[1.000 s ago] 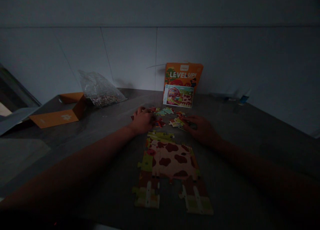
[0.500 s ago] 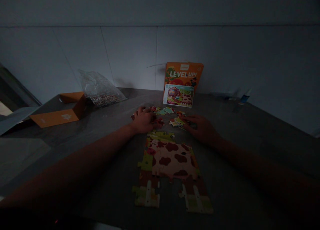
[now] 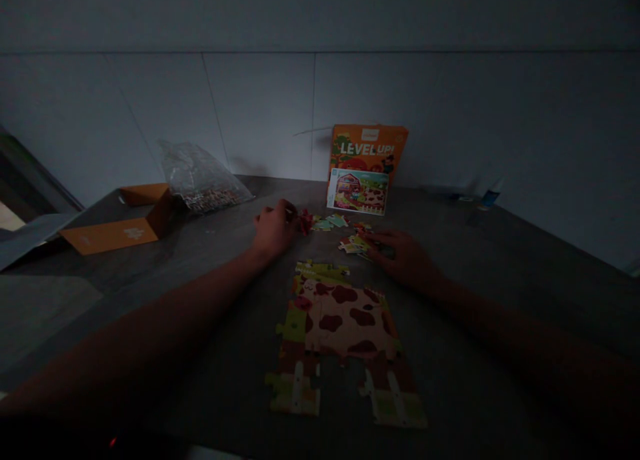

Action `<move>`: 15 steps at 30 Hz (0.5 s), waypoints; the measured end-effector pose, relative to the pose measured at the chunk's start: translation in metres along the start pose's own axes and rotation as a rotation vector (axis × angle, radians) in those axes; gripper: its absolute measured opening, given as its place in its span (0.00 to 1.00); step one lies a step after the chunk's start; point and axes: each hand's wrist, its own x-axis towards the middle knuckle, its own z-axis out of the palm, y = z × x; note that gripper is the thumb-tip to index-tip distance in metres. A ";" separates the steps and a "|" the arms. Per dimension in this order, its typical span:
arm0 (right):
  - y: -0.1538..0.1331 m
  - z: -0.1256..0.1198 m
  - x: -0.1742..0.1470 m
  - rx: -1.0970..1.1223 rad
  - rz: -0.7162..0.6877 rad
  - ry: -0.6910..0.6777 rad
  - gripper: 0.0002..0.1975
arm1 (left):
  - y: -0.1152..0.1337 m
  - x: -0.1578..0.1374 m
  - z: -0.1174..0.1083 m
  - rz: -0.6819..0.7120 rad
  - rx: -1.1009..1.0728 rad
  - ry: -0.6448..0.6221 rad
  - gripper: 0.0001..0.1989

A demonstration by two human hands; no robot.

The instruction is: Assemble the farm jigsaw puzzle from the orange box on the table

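My left hand [image 3: 274, 228] is beyond the joined section, its fingers curled at a bunch of red puzzle pieces [image 3: 305, 221]. The dim light hides exactly how many it grips. My right hand [image 3: 400, 253] rests on the table with thumb and fingertips closed at the edge of a small stack of green and white puzzle pieces [image 3: 354, 245]. Between the hands lie loose pale-green puzzle pieces [image 3: 330, 223]. Nearer to me is the partly joined cow puzzle [image 3: 345, 317], flat on the table, with a gap in its bottom edge between two fence pieces.
An orange "LEVEL UP!" box [image 3: 370, 137] leans at the wall, with a farm picture card [image 3: 358, 192] before it. At left are an open orange box part [image 3: 115, 233] and a clear plastic bag [image 3: 200, 180] of pieces. A small blue-labelled bottle [image 3: 491, 197] stands far right.
My left hand has drawn back left and curled its fingers; the red pieces that lay under and beside it are now bunched at its fingertips. My right hand has hardly moved.
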 end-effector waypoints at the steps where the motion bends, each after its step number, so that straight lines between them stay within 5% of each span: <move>1: 0.000 0.000 0.000 0.004 0.001 -0.001 0.19 | -0.002 0.001 0.001 -0.045 0.038 -0.001 0.13; 9: 0.003 0.002 -0.001 0.005 -0.019 0.104 0.22 | -0.003 -0.006 0.002 -0.028 0.251 -0.177 0.22; 15: 0.004 0.007 -0.002 -0.008 -0.051 0.087 0.19 | 0.003 -0.006 0.000 0.376 0.101 -0.204 0.17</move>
